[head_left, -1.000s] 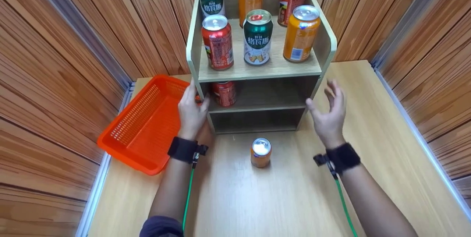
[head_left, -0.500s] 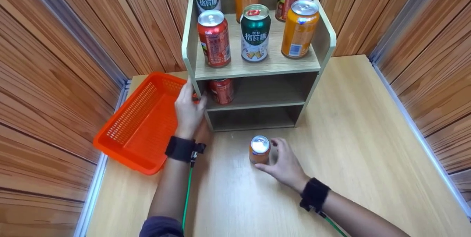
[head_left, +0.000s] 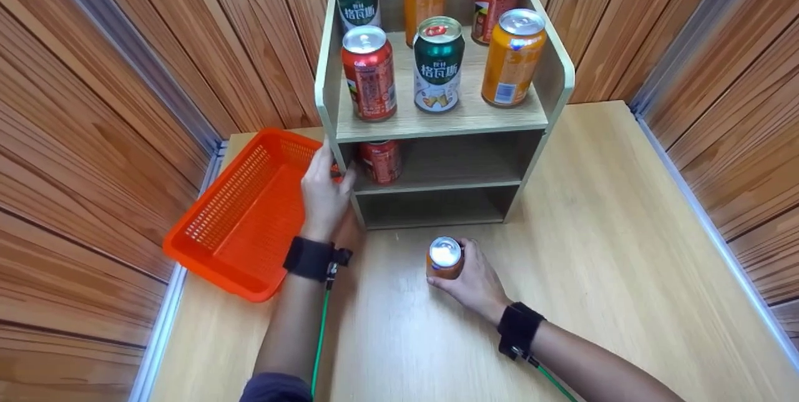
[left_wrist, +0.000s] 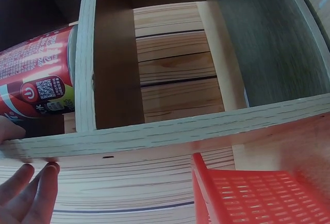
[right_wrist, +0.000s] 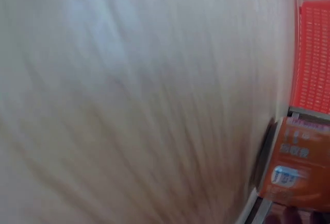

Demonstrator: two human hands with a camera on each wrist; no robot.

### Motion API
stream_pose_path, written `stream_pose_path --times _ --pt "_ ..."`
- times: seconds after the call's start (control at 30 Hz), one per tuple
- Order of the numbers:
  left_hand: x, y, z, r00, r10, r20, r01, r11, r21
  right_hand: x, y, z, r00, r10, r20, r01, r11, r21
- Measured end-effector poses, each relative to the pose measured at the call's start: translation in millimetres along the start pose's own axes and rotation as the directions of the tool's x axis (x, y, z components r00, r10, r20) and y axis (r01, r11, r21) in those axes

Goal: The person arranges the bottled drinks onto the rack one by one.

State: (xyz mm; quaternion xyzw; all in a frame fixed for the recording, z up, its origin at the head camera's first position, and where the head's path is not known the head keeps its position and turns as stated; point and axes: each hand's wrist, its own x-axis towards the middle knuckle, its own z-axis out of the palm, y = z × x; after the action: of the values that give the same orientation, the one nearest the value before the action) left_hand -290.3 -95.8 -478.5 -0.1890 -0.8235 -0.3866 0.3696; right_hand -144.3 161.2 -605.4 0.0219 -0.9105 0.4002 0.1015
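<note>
Bright, even light — right wrist view heavily motion-blurred.

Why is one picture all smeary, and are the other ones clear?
The right wrist view is smeared by blur: mostly pale streaks, with only the orange can and red basket readable at its edge. The head view is sharp, with bright glints on the can lids. The left wrist view is clear, though the shelf unit looks tilted.

Right-wrist view blurred; orange can (right_wrist: 298, 162) cut off by edge
</note>
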Motion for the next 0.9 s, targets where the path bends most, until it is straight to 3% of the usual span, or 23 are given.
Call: stream_pose_path --times 0.3,0.53,0.9 --pt "-0.1 -1.2 0.0 1.0 0.009 0.016 -0.009 1.0 0.009 7 1 -9 0.997 -0.055 -0.054 0.058 0.996 0.06" --pt "0.6 -3.3 -1.9 1.0 0.017 0.003 -0.017 1.0 -0.001 32 -13 -50 0.969 -0.174 -0.176 0.202 0.968 0.152" --pt "-2.3 -5.0 2.0 0.999 0.046 -0.015 -0.046 0.999 0.006 67 -19 -106 0.923 -0.205 -0.325 0.274 0.944 0.184"
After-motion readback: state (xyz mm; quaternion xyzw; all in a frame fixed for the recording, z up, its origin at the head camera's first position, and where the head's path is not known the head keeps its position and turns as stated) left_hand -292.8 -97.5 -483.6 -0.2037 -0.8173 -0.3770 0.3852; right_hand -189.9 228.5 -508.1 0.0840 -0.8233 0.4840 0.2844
